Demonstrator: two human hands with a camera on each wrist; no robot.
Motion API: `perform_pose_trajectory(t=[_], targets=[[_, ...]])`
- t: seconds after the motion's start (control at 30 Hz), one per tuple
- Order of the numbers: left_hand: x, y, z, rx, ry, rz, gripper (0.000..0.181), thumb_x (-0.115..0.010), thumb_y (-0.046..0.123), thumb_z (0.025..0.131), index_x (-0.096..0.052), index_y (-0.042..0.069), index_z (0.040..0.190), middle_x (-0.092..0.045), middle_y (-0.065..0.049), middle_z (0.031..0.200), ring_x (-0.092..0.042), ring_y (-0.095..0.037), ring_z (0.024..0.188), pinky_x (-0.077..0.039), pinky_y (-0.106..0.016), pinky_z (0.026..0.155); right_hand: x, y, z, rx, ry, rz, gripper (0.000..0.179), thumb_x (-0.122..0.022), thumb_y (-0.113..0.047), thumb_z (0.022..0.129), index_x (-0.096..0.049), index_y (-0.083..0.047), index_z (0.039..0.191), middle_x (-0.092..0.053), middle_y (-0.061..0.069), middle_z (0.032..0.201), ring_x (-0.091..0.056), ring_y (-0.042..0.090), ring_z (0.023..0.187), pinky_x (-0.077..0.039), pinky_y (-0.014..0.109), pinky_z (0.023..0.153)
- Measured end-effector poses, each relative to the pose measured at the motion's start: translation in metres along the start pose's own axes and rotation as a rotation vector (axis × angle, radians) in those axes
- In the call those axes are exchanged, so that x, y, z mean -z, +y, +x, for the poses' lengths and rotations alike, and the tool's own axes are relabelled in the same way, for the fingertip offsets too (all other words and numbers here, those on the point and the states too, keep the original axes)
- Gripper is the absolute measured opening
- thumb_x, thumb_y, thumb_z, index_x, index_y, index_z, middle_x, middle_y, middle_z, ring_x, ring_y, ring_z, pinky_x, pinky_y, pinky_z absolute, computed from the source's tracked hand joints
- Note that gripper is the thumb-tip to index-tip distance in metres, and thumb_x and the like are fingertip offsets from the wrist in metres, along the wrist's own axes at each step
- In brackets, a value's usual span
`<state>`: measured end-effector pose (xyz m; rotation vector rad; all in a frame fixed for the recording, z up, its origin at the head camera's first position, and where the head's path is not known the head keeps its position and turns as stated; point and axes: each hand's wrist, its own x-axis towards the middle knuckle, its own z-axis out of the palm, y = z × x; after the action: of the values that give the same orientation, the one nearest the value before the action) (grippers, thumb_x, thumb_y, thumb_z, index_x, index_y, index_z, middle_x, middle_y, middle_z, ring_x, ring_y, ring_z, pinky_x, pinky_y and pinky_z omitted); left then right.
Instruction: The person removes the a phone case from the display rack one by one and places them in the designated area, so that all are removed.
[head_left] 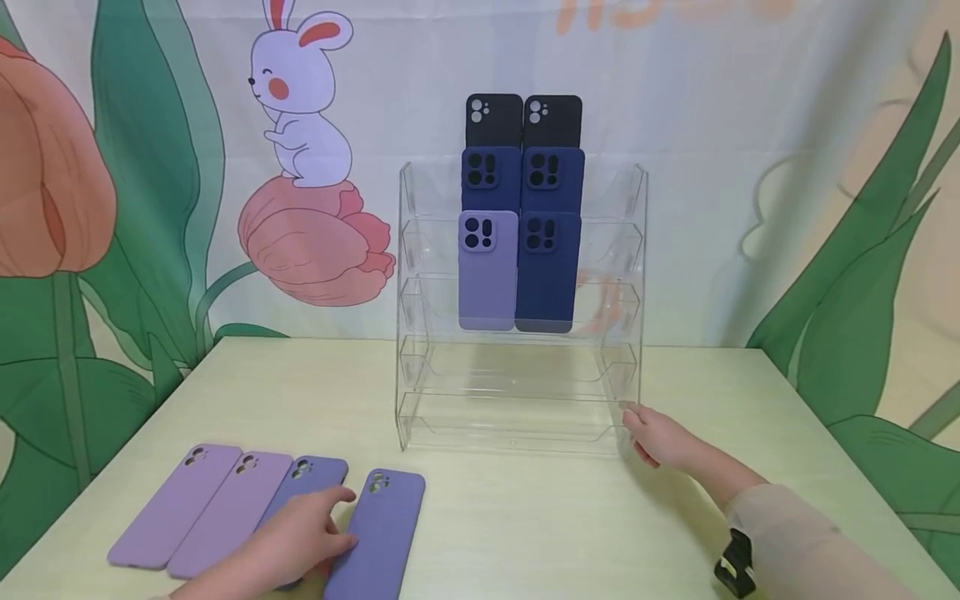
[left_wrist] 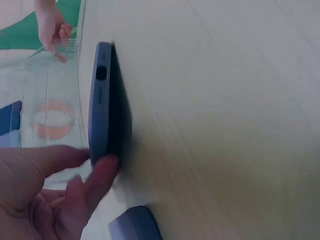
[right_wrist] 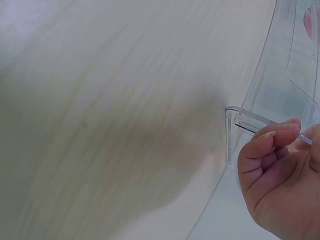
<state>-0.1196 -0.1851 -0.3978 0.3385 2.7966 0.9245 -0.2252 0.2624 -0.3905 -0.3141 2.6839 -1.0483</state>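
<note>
On the table's left, my left hand [head_left: 296, 532] pinches the left edge of a blue-violet phone case [head_left: 381, 529]. Seen end-on in the left wrist view, the case [left_wrist: 99, 112] is tilted, its lower end with the port cutout raised, thumb and finger at its sides. My right hand [head_left: 663, 437] grips the lower right front corner of a clear tiered display rack [head_left: 517, 433]; in the right wrist view, curled fingers close round the rack's side panel [right_wrist: 257, 119]. Another blue-violet phone case [head_left: 318, 471] is partly hidden under the left hand.
Two lilac phone cases [head_left: 180, 504] lie side by side at the table's left. On the rack's upper tiers stand two black cases [head_left: 495, 125], several navy cases [head_left: 547, 271] and one lilac case [head_left: 487, 283]. A printed curtain [head_left: 712, 167] hangs behind the table [head_left: 540, 525].
</note>
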Motion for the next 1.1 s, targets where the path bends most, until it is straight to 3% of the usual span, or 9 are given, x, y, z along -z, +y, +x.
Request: perform_pose_trajectory(t=[0.13, 0.23, 0.33, 0.4, 0.47, 0.57, 0.67, 0.9, 1.1], targets=[[-0.005, 0.01, -0.003, -0.024, 0.111, 0.34, 0.045, -0.076, 0.014, 0.075, -0.058, 0.002, 0.114, -0.058, 0.0, 0.059, -0.057, -0.017, 0.052, -0.046, -0.036, 0.054, -0.001, 0.0, -0.001, 0.005, -0.001, 0.001, 0.051, -0.023, -0.019, 0.102, -0.021, 0.016, 0.14, -0.039, -0.001, 0.047, -0.033, 0.011, 0.038, -0.034, 0.027, 0.042], [-0.01, 0.015, -0.007, -0.135, 0.178, 0.552, 0.043, -0.078, 0.024, 0.073, -0.062, 0.006, 0.108, -0.063, -0.003, 0.074, -0.061, -0.022, 0.065, -0.048, -0.04, 0.053, -0.001, -0.001, -0.002, 0.018, -0.008, 0.004, 0.051, -0.023, -0.019, 0.102, -0.021, 0.016, 0.139, -0.039, -0.001, 0.047, -0.032, 0.01, 0.038, -0.034, 0.027, 0.042], [-0.013, 0.016, -0.01, -0.337, 0.117, 0.626, 0.049, -0.078, 0.034, 0.073, -0.063, 0.007, 0.111, -0.063, -0.009, 0.097, -0.062, -0.028, 0.087, -0.051, -0.041, 0.061, -0.001, -0.002, -0.002, 0.019, -0.013, 0.003, 0.051, -0.024, -0.019, 0.103, -0.021, 0.015, 0.14, -0.038, -0.001, 0.047, -0.032, 0.01, 0.038, -0.034, 0.028, 0.043], [-0.013, 0.015, -0.009, -0.463, 0.023, 0.637, 0.055, -0.075, 0.039, 0.075, -0.061, 0.007, 0.118, -0.057, -0.016, 0.115, -0.056, -0.036, 0.105, -0.051, -0.046, 0.072, -0.001, -0.002, -0.002, 0.018, -0.014, -0.001, 0.051, -0.024, -0.019, 0.103, -0.021, 0.015, 0.14, -0.038, -0.001, 0.046, -0.032, 0.011, 0.038, -0.034, 0.028, 0.043], [-0.013, 0.012, -0.007, -0.524, -0.088, 0.626, 0.06, -0.069, 0.047, 0.08, -0.058, 0.009, 0.125, -0.05, -0.021, 0.128, -0.047, -0.042, 0.117, -0.049, -0.051, 0.078, -0.001, -0.001, -0.002, 0.014, -0.016, -0.002, 0.051, -0.023, -0.019, 0.103, -0.02, 0.015, 0.14, -0.038, -0.001, 0.046, -0.032, 0.011, 0.038, -0.034, 0.028, 0.043], [-0.014, 0.007, -0.005, -0.507, -0.216, 0.565, 0.064, -0.056, 0.056, 0.085, -0.053, 0.012, 0.132, -0.042, -0.024, 0.137, -0.039, -0.047, 0.123, -0.047, -0.053, 0.082, -0.001, 0.0, -0.002, 0.011, -0.02, -0.003, 0.051, -0.023, -0.02, 0.103, -0.02, 0.015, 0.14, -0.038, -0.001, 0.046, -0.032, 0.011, 0.037, -0.034, 0.028, 0.043], [-0.013, 0.002, -0.002, -0.458, -0.291, 0.5, 0.066, -0.05, 0.059, 0.086, -0.051, 0.014, 0.135, -0.04, -0.025, 0.138, -0.039, -0.046, 0.124, -0.046, -0.054, 0.085, -0.001, 0.0, -0.001, 0.012, -0.021, -0.007, 0.052, -0.023, -0.021, 0.103, -0.02, 0.015, 0.14, -0.038, -0.001, 0.046, -0.032, 0.011, 0.037, -0.034, 0.029, 0.043], [-0.008, -0.005, -0.001, -0.372, -0.304, 0.435, 0.067, -0.057, 0.054, 0.085, -0.047, 0.016, 0.138, -0.039, -0.022, 0.14, -0.043, -0.04, 0.123, -0.042, -0.057, 0.087, 0.0, -0.001, -0.003, 0.009, -0.019, -0.01, 0.051, -0.023, -0.02, 0.103, -0.02, 0.015, 0.14, -0.038, -0.001, 0.047, -0.032, 0.011, 0.038, -0.034, 0.028, 0.043], [-0.002, -0.008, -0.001, -0.304, -0.296, 0.395, 0.068, -0.061, 0.053, 0.084, -0.046, 0.015, 0.139, -0.037, -0.023, 0.141, -0.042, -0.043, 0.122, -0.04, -0.06, 0.087, 0.001, -0.001, -0.002, 0.014, -0.016, -0.021, 0.052, -0.023, -0.02, 0.102, -0.02, 0.016, 0.14, -0.039, -0.001, 0.046, -0.033, 0.011, 0.038, -0.034, 0.029, 0.043]])
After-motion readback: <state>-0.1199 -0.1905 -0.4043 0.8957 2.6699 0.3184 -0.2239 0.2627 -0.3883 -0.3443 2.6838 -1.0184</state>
